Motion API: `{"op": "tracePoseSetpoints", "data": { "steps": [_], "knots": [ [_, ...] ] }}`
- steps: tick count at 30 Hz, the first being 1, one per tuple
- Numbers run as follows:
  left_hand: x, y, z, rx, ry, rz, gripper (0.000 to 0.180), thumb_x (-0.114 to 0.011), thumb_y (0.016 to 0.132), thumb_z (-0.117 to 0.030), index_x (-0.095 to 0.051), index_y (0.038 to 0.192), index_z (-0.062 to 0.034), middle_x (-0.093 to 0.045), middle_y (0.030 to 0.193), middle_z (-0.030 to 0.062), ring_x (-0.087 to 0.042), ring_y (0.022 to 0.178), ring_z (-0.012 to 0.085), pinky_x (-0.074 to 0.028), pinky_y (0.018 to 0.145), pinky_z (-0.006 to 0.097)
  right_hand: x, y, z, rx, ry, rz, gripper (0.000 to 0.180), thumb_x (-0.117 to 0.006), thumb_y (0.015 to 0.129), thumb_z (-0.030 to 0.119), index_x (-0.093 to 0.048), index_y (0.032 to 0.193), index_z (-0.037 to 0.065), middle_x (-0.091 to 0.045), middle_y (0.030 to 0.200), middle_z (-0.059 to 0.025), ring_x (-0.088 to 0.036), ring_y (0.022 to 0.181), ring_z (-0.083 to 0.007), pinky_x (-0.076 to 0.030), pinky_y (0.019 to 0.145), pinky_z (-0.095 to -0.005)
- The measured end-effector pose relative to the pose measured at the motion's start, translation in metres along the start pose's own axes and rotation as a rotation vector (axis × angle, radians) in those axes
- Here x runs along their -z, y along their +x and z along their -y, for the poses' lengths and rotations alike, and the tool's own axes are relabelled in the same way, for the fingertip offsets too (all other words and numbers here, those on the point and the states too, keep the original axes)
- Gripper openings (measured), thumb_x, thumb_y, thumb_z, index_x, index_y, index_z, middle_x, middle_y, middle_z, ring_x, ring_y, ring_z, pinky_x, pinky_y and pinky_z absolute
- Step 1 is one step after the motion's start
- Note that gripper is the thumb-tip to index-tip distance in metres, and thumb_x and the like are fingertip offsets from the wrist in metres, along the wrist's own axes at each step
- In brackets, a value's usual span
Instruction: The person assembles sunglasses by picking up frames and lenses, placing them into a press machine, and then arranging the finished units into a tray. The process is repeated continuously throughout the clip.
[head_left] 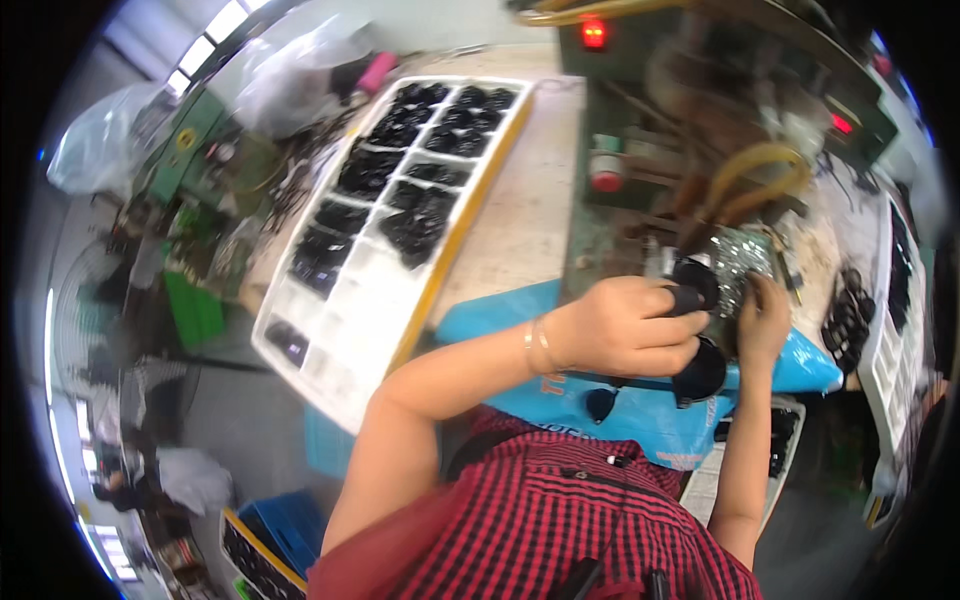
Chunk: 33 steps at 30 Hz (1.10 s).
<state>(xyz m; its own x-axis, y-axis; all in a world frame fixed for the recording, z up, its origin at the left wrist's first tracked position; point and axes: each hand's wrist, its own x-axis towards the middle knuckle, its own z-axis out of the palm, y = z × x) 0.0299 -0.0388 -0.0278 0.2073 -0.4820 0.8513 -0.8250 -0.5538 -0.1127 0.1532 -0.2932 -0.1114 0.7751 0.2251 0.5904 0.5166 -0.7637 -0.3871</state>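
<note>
My left hand (635, 325) is closed round a pair of black sunglasses (700, 372) with dark round lenses, held over the front of the bench. Part of the frame is hidden behind my fingers. Just right of it, my right hand (766, 318) has its fingers bent together at the edge of a heap of small shiny metal parts (740, 255). Whatever sits between those fingertips is too small to make out. Below both hands, a blue printed plastic sheet (640, 425) covers my lap, and another dark lens piece (601, 404) shows against it.
On the left stands a long white compartment tray (345, 345) holding many black glasses pieces. A dark machine with a yellow hose (755, 180) and a red-capped bottle (605, 165) fill the back. More black frames (848, 318) lie at right beside another white tray (885, 375).
</note>
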Motion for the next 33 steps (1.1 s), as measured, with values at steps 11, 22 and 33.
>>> {"op": "tracePoseSetpoints", "data": {
  "steps": [11, 22, 33],
  "knots": [
    [0.184, -0.079, 0.013, 0.912, 0.737, 0.14, 0.022, -0.069, 0.079, 0.001, -0.07, 0.1, -0.0044, -0.068, 0.115, 0.0104, -0.061, 0.104, 0.0275, -0.048, 0.091, 0.037, 0.001, 0.007, 0.03, 0.029, 0.043, -0.037, 0.018, -0.067, 0.084, 0.006, -0.069, 0.101, 0.005, -0.068, 0.096, -0.0125, -0.063, 0.093, -0.0318, -0.049, 0.084, -0.0391],
    [0.221, -0.18, 0.073, 1.152, 0.368, 0.692, 0.026, -0.062, 0.08, 0.001, -0.068, 0.104, -0.0081, -0.07, 0.098, 0.011, -0.065, 0.095, 0.0307, -0.052, 0.085, 0.038, 0.009, -0.003, 0.028, -0.305, 0.428, -0.004, 0.014, -0.069, 0.085, 0.005, -0.069, 0.099, -0.001, -0.07, 0.093, -0.0065, -0.065, 0.088, -0.0169, -0.05, 0.084, -0.0295],
    [0.206, -0.125, 0.048, 1.299, 0.174, -0.114, 0.018, -0.059, 0.094, 0.0, -0.062, 0.111, 0.0036, -0.069, 0.103, 0.0109, -0.065, 0.094, 0.0158, -0.051, 0.083, 0.028, 0.013, 0.057, 0.134, -0.257, 1.006, 0.233, 0.041, -0.073, 0.076, 0.008, -0.06, 0.115, -0.001, -0.071, 0.091, -0.0096, -0.066, 0.091, -0.0171, -0.05, 0.082, -0.0296]
  ]
}}
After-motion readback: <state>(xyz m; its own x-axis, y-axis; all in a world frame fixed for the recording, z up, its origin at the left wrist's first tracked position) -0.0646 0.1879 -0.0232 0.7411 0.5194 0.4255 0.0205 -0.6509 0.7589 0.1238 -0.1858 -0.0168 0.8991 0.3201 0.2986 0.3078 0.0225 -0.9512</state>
